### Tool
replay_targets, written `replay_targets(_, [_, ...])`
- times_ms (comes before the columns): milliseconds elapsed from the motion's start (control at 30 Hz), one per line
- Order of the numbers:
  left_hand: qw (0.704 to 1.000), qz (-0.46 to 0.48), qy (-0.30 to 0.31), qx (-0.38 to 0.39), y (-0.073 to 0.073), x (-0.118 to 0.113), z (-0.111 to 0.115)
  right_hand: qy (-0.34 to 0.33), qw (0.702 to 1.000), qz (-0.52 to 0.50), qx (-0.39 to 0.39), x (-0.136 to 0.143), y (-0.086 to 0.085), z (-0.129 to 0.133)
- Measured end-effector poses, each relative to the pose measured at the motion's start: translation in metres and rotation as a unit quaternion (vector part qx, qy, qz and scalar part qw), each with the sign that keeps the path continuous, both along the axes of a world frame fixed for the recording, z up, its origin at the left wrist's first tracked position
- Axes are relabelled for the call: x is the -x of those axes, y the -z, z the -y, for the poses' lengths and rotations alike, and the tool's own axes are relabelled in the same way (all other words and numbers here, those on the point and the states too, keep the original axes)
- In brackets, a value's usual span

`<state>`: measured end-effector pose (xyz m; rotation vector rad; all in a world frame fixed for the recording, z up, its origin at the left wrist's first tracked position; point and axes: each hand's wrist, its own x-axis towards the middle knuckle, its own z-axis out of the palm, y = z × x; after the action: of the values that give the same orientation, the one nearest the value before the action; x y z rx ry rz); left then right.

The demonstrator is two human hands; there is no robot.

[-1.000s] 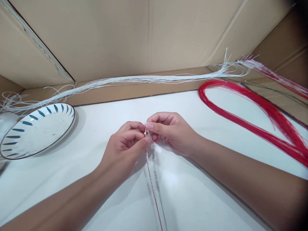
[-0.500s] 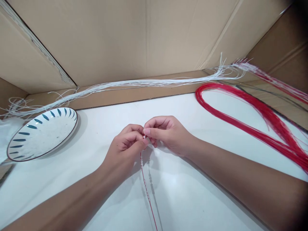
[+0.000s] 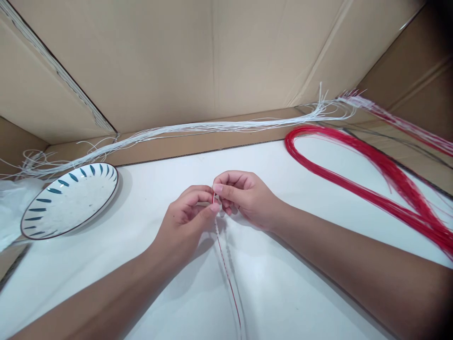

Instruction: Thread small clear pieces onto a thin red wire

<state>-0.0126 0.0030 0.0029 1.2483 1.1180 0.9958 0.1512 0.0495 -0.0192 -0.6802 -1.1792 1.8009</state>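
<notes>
A thin red-and-white cord (image 3: 226, 270) hangs from my fingers and runs down toward the near edge of the view, with small white bumps along it. My left hand (image 3: 193, 208) pinches it between thumb and forefinger. Just above and to the right, my right hand (image 3: 238, 190) is closed in a pinch on the upper end, where a short pale strand shows between the two thumbs. The fingertips of both hands almost touch, and they hide the very end of the cord. Both hands are above the white tabletop (image 3: 159, 302).
On the left rests an oval plate (image 3: 74, 203) with blue-green dashes, beside a clear plastic bag (image 3: 16, 208). A looped bundle of red cords (image 3: 329, 177) lies on the right. White cords (image 3: 198, 126) stretch along the back before a cardboard wall (image 3: 159, 56).
The hanging cord has swung slightly right, and a longer pale strand now shows between my thumbs. The hands stay nearly in place, while the view has shifted a little.
</notes>
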Motion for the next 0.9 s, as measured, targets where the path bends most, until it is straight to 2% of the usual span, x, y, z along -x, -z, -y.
replay_targets(67, [0.999, -0.004, -0.043, -0.016, 0.003, 0.002, -0.001, 0.018, 1.0, 0.022, -0.011, 0.0, 0.0, -0.001])
replay_targets(133, [0.994, 0.001, -0.106, -0.031, 0.005, 0.004, -0.003, 0.075, 0.994, 0.068, -0.035, -0.001, 0.002, -0.004])
replay_targets(233, [0.982, 0.044, -0.179, -0.039, 0.007, 0.007, -0.007, 0.144, 0.958, 0.214, -0.129, -0.004, 0.006, -0.007])
replay_targets(367, [0.979, 0.063, -0.192, -0.035, 0.007, 0.008, -0.011, 0.089, 0.873, 0.379, -0.294, -0.003, 0.008, -0.008])
replay_targets(500, [0.982, 0.047, -0.184, -0.023, 0.009, 0.009, -0.013, 0.062, 0.829, 0.447, -0.33, 0.003, 0.007, -0.007])
replay_targets(600, [0.984, 0.042, -0.174, -0.022, 0.01, 0.008, -0.013, 0.064, 0.819, 0.458, -0.339, 0.006, 0.007, -0.008])
replay_targets(800, [0.987, 0.022, -0.159, -0.013, 0.009, 0.006, -0.012, 0.079, 0.838, 0.435, -0.32, 0.006, 0.009, -0.008])
replay_targets(900, [0.988, 0.014, -0.152, -0.01, 0.009, 0.006, -0.011, 0.075, 0.836, 0.436, -0.324, 0.007, 0.008, -0.007])
